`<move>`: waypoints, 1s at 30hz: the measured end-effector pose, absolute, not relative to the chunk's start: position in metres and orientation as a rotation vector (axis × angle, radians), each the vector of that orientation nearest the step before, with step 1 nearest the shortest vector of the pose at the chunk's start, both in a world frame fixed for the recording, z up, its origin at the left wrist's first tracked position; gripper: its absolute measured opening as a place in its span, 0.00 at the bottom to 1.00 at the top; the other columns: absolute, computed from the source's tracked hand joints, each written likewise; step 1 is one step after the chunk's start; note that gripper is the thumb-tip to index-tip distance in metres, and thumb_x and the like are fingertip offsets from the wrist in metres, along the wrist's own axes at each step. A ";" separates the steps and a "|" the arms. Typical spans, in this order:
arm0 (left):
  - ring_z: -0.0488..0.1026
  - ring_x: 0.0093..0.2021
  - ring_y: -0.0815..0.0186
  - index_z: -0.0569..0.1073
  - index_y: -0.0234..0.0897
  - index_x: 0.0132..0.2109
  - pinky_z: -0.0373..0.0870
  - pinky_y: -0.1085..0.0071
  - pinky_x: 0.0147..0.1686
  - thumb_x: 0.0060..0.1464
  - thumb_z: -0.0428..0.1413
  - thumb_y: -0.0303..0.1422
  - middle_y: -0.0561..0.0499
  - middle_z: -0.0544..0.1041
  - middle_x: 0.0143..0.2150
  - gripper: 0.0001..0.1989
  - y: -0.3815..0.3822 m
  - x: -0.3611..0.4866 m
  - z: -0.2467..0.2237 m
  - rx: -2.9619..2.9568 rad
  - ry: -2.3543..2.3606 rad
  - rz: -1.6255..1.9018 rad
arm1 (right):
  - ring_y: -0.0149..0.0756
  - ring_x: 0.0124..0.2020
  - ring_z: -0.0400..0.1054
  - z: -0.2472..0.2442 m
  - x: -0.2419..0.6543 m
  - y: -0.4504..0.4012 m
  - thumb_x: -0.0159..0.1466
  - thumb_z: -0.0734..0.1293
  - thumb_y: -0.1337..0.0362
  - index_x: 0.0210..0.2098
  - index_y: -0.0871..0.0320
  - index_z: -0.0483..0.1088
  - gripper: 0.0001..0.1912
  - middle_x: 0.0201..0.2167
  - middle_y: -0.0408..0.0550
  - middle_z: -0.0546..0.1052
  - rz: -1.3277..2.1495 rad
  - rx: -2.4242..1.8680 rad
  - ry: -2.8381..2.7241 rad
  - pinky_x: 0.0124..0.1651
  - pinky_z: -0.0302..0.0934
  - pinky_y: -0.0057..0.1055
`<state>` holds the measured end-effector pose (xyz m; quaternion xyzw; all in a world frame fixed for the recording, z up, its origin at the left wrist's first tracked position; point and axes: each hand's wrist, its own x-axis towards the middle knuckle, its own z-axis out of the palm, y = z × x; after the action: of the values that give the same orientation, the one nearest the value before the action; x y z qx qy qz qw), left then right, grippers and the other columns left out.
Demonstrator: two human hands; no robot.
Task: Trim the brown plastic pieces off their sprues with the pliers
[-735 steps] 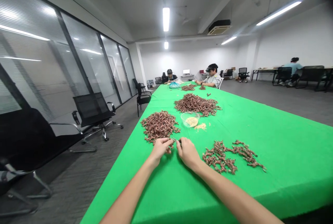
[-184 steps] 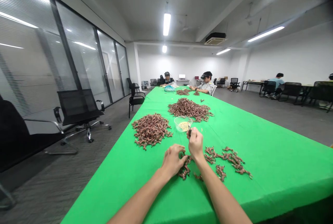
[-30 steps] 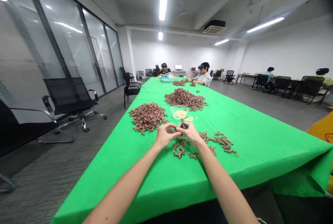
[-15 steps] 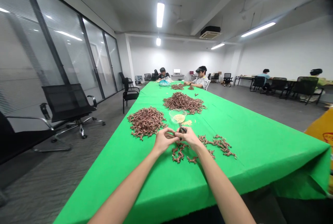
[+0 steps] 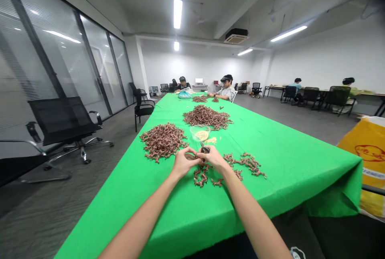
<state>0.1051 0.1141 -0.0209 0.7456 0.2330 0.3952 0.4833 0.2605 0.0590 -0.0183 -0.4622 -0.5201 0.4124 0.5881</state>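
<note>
My right hand [image 5: 212, 157] is closed around a small hand tool [image 5: 205, 149] with dark handles and a metal end that points toward the bowl; its exact kind is too small to tell. Beside it, my left hand [image 5: 182, 162] pinches what looks like a small brown knobbly piece, mostly hidden by the fingers. The fingertips of both hands meet. Just beyond them stands a clear bowl [image 5: 195, 130] with pale bits [image 5: 202, 135] in it. More pale crumbs [image 5: 211, 140] lie on the cloth. Under and right of my hands are loose brown twisted pieces [image 5: 252, 164].
On the green cloth [image 5: 300, 150] rise a left heap [image 5: 164, 140] and a farther heap [image 5: 207, 117] of brown pieces. Co-workers [image 5: 226, 88] sit at the far end near a blue bag [image 5: 184, 95]. Office chairs [image 5: 64, 118] stand left, a yellow sack [image 5: 365, 150] right.
My view has turned slightly right, so the scene shifts left and more of the yellow sack shows. My hands keep nearly the same pose over the cloth.
</note>
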 end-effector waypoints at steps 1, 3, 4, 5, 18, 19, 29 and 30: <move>0.80 0.32 0.55 0.71 0.34 0.37 0.77 0.66 0.31 0.43 0.67 0.35 0.46 0.81 0.30 0.16 0.114 0.105 -0.021 1.820 0.568 0.964 | 0.29 0.19 0.62 -0.019 0.261 0.060 0.50 0.75 0.56 0.27 0.62 0.68 0.17 0.19 0.41 0.69 0.960 -1.076 -1.208 0.22 0.57 0.24; 0.80 0.32 0.55 0.71 0.34 0.37 0.77 0.65 0.32 0.42 0.68 0.35 0.47 0.80 0.30 0.17 0.114 0.106 -0.022 1.827 0.572 0.979 | 0.29 0.19 0.62 -0.019 0.261 0.061 0.49 0.75 0.56 0.27 0.62 0.69 0.17 0.19 0.42 0.69 0.967 -1.076 -1.200 0.22 0.57 0.23; 0.80 0.33 0.55 0.71 0.34 0.37 0.77 0.65 0.32 0.42 0.68 0.35 0.47 0.80 0.30 0.17 0.114 0.107 -0.023 1.828 0.570 0.987 | 0.29 0.19 0.62 -0.020 0.262 0.061 0.49 0.75 0.56 0.27 0.62 0.69 0.17 0.19 0.42 0.70 0.973 -1.076 -1.195 0.22 0.57 0.23; 0.80 0.33 0.55 0.71 0.34 0.37 0.77 0.65 0.32 0.42 0.68 0.35 0.47 0.80 0.31 0.17 0.115 0.107 -0.024 1.828 0.565 0.994 | 0.29 0.19 0.63 -0.019 0.262 0.061 0.49 0.75 0.56 0.28 0.63 0.69 0.17 0.19 0.42 0.70 0.980 -1.077 -1.187 0.22 0.57 0.23; 0.80 0.33 0.55 0.70 0.34 0.38 0.79 0.62 0.34 0.44 0.67 0.34 0.47 0.80 0.32 0.16 0.118 0.108 -0.029 1.840 0.519 0.988 | 0.29 0.20 0.62 -0.020 0.261 0.061 0.49 0.73 0.60 0.28 0.62 0.68 0.14 0.19 0.43 0.69 1.000 -1.079 -1.147 0.23 0.57 0.23; 0.80 0.34 0.55 0.70 0.34 0.38 0.79 0.62 0.34 0.44 0.67 0.34 0.48 0.79 0.32 0.16 0.118 0.108 -0.029 1.842 0.515 0.992 | 0.29 0.20 0.62 -0.020 0.261 0.061 0.50 0.73 0.60 0.28 0.62 0.68 0.13 0.19 0.43 0.69 0.999 -1.083 -1.149 0.24 0.57 0.23; 0.80 0.34 0.56 0.71 0.34 0.38 0.79 0.62 0.36 0.44 0.67 0.34 0.48 0.79 0.32 0.17 0.116 0.109 -0.027 1.846 0.517 0.983 | 0.29 0.21 0.63 -0.022 0.262 0.063 0.50 0.72 0.59 0.27 0.62 0.68 0.13 0.20 0.43 0.70 1.000 -1.088 -1.140 0.24 0.57 0.23; 0.80 0.34 0.56 0.71 0.34 0.38 0.79 0.62 0.35 0.43 0.67 0.35 0.48 0.79 0.32 0.17 0.117 0.109 -0.027 1.848 0.519 0.983 | 0.29 0.22 0.63 -0.022 0.262 0.063 0.50 0.72 0.59 0.27 0.62 0.68 0.13 0.20 0.43 0.70 1.000 -1.092 -1.141 0.24 0.57 0.23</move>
<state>0.1089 0.1166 -0.0273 0.7550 0.2121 0.4018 0.4729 0.2620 0.0630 -0.0221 -0.4701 -0.4910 0.4304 0.5939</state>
